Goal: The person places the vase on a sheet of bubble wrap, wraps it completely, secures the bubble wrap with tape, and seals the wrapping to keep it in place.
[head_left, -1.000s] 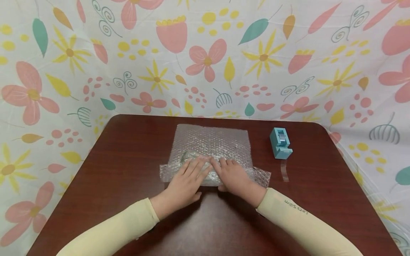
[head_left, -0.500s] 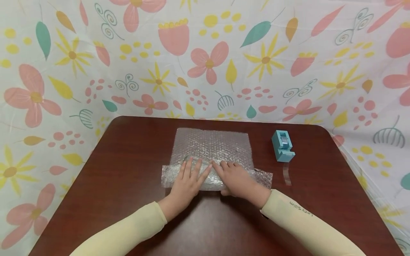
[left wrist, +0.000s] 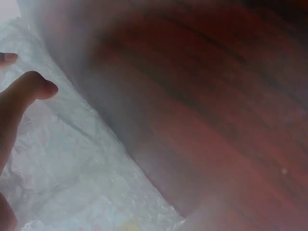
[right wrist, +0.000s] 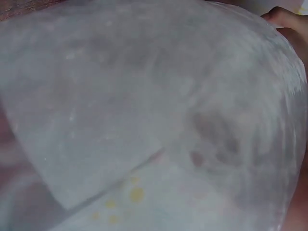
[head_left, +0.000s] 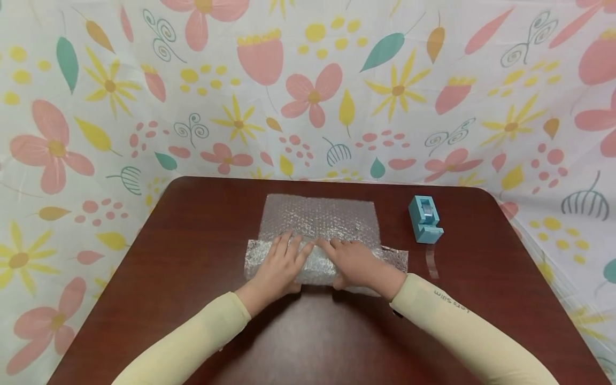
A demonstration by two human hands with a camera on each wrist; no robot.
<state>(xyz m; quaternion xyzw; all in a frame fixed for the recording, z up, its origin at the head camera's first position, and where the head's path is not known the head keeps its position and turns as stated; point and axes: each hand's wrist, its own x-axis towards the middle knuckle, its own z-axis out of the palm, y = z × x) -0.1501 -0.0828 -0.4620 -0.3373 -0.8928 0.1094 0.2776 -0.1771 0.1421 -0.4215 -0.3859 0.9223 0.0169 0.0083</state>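
Note:
A sheet of clear bubble wrap lies flat at the middle of the table, its near part rolled into a thick bundle. What the bundle contains is hidden by the layers. My left hand holds the left part, fingers bent over the top and thumb low on the near side. On the right part, my right hand grips in the same way. The two hands' fingertips almost meet. Crinkled wrap fills the lower left of the left wrist view. In the right wrist view, the wrap covers most of the picture, blurred.
Beyond my right hand stands a light blue tape dispenser with a roll of clear tape. A strip of tape trails toward me from it. The dark red-brown table has a flowered curtain behind it.
The bundle has rolled slightly further into the sheet, covering a greenish patch seen earlier. My left fingers, straighter and spread before, now bend over it. A loose flap shows under my right wrist.

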